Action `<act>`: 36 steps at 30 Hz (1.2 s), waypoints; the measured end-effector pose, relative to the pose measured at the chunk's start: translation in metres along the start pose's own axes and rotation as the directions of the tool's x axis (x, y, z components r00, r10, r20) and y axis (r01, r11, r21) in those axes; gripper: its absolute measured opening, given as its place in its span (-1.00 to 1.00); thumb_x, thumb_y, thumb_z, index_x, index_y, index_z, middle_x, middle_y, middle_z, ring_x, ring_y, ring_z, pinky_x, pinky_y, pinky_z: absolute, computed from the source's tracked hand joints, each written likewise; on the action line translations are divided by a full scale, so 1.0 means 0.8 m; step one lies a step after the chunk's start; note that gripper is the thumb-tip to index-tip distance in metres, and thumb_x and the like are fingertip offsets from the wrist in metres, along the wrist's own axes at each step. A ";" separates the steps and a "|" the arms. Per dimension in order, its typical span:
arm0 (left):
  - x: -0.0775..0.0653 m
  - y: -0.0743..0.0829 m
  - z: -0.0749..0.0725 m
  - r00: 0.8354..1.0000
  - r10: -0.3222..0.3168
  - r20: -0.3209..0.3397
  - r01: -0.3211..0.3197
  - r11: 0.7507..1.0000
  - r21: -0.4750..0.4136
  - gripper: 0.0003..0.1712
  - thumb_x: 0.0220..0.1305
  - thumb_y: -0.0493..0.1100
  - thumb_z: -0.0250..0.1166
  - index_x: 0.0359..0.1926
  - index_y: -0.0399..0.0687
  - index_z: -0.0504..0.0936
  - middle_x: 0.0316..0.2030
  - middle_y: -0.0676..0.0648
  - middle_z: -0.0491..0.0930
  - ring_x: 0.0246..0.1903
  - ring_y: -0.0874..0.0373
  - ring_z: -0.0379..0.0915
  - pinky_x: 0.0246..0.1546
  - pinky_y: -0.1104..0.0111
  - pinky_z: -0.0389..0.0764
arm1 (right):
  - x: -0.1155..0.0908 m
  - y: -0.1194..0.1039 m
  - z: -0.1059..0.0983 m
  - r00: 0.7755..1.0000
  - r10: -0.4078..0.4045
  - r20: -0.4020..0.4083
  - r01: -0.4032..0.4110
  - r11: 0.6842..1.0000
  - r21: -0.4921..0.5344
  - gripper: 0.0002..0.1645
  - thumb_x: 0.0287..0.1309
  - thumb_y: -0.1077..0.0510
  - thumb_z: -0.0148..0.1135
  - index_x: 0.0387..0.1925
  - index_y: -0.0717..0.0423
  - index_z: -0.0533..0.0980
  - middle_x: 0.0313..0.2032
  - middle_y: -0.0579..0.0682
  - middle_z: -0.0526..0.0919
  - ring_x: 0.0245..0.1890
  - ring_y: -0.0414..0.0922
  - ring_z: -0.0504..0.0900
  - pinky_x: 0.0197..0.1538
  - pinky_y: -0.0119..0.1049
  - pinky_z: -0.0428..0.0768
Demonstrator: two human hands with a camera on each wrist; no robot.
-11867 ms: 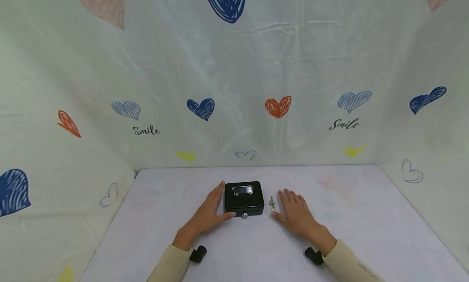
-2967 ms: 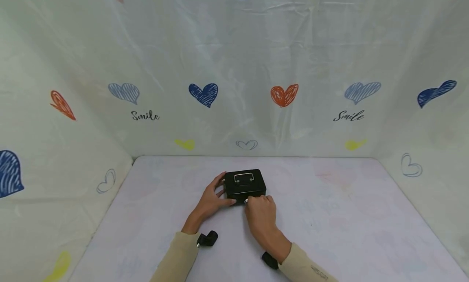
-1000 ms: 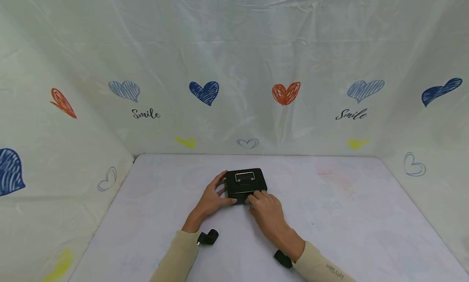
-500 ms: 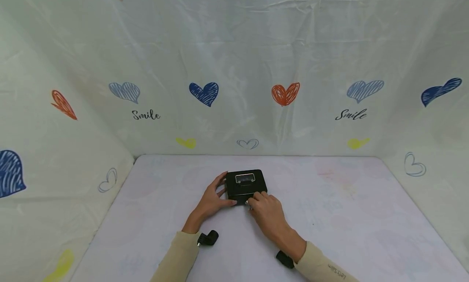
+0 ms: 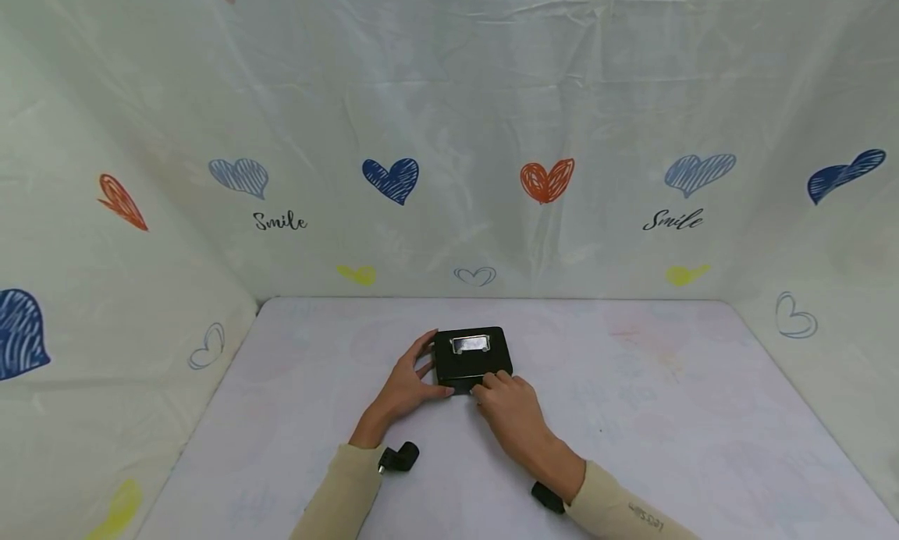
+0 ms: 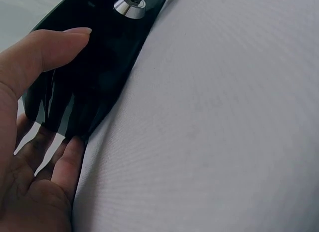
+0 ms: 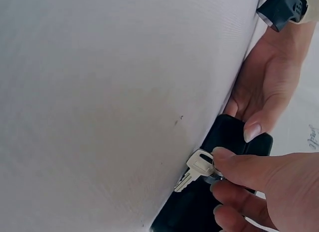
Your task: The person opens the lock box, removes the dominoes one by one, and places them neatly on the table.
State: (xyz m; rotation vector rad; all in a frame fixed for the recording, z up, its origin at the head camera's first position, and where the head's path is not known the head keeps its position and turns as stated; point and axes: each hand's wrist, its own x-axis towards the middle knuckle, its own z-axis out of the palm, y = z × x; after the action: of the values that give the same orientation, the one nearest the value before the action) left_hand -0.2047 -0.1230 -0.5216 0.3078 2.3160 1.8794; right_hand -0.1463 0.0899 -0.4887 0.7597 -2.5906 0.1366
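A black cash box with a metal handle on its lid stands on the table, its lid down. My left hand grips its left front corner, fingers along the left side and thumb on the front. On the front face sits a round silver lock. At that lock, my right hand pinches a key between thumb and fingers; the pinched key is mostly hidden. A second silver key dangles beside the thumb in the right wrist view.
The box stands on a pale table whose far edge meets a white sheet printed with hearts. A black wrist camera sits on the left forearm and another on the right.
The keys that lay to the right of the box are now in my right hand at the lock. Over the last second, the right hand shifts only slightly; the left keeps its hold.
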 end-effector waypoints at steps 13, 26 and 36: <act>0.002 0.001 -0.001 1.000 0.009 0.009 -0.009 1.000 0.004 0.30 -0.12 -0.53 0.62 0.64 -0.12 0.18 0.57 -0.25 0.24 0.58 -0.22 0.11 0.49 0.15 0.44 | -0.003 -0.001 0.007 1.000 0.014 0.002 -0.014 0.996 -0.088 -0.76 -0.14 0.10 0.73 -0.41 0.05 0.79 -0.44 -0.05 0.71 -0.40 -0.11 0.69 -0.51 -0.28 0.68; 0.002 0.001 -0.001 1.000 -0.009 0.021 0.010 1.000 -0.020 0.31 -0.13 -0.56 0.61 0.65 -0.10 0.18 0.59 -0.23 0.21 0.60 -0.20 0.07 0.50 0.14 0.41 | -0.014 0.007 -0.004 0.999 0.044 0.018 -0.045 0.995 0.085 -0.77 -0.09 0.25 0.70 -0.38 0.05 0.76 -0.44 -0.09 0.65 -0.39 -0.14 0.68 -0.48 -0.29 0.70; 0.003 -0.002 -0.001 1.000 -0.016 0.026 0.016 1.000 -0.011 0.32 -0.12 -0.56 0.60 0.66 -0.11 0.15 0.61 -0.27 0.15 0.61 -0.25 0.02 0.52 0.08 0.39 | -0.024 0.035 -0.018 0.994 0.027 -0.107 -0.006 0.982 0.187 -0.64 -0.11 0.17 0.75 -0.26 0.03 0.71 -0.35 -0.18 0.62 -0.38 -0.24 0.64 -0.41 -0.39 0.70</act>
State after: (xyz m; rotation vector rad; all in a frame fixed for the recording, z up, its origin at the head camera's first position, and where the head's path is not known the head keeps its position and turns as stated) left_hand -0.2069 -0.1232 -0.5227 0.3097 2.2836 1.8688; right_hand -0.1410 0.1261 -0.4834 0.7729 -2.5048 0.4196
